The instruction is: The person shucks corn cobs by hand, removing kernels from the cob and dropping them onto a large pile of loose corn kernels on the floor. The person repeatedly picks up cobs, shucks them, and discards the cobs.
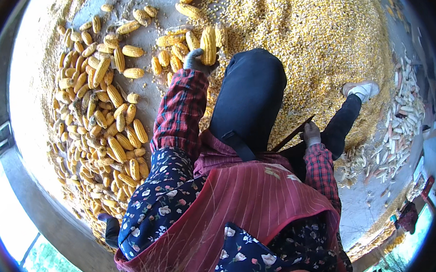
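My left hand (197,62), in a grey glove, grips a yellow ear of corn (208,42) near its lower end. Several more ears (171,40) lie just beyond and to the left of that hand. My right hand (311,132), also gloved, is closed around a dark, narrow, flat bar (293,134), which slants down to the left. What the bar is made of cannot be told. Between my two hands rises a bent knee (254,91) in black cloth.
A large heap of unshelled ears (105,144) covers the floor at left. Loose kernels (309,35) spread thickly ahead and right, against a white shoe (366,89). Bare cobs (403,123) are piled at far right. A low wall (45,208) curves along the lower left.
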A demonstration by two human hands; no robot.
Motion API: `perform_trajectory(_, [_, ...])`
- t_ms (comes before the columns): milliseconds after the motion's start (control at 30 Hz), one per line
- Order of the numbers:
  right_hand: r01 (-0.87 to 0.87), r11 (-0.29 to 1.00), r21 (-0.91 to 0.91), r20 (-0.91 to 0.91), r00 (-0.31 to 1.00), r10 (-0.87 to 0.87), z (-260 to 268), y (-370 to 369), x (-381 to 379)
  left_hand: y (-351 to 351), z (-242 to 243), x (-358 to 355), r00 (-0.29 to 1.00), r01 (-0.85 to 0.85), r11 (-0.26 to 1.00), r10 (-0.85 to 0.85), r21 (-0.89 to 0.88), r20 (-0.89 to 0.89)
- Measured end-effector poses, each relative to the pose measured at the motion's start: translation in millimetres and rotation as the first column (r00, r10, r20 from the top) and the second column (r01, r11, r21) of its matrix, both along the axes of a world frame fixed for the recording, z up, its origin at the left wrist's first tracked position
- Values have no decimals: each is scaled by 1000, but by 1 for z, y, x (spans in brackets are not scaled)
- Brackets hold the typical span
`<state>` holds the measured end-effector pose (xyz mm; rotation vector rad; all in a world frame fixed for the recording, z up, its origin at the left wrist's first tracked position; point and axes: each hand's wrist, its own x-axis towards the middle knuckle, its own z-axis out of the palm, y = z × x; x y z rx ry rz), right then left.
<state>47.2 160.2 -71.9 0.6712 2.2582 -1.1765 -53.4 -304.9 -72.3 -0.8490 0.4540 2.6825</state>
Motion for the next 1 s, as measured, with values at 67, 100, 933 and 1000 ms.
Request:
perform_trajectory(67, [-12, 1000, -1, -107, 994, 11, -1, -1, 2, 5, 54, -18, 980, 53, 997, -63, -56, -187])
perform_trajectory(100, [-41, 999, 15, -167, 985, 43, 1, -1, 0, 12, 86, -27, 962, 58, 984, -100, -167, -253])
perform_trajectory(933, [577, 239, -781, 281, 666, -691, -20, -61, -12, 301, 66, 72, 173, 193, -787, -560, -585, 810])
perform_trajectory(1000, [573, 419, -704, 137, 690, -711, -48, -59, -19, 310, 73, 78, 101, 112, -806, -572, -581, 814])
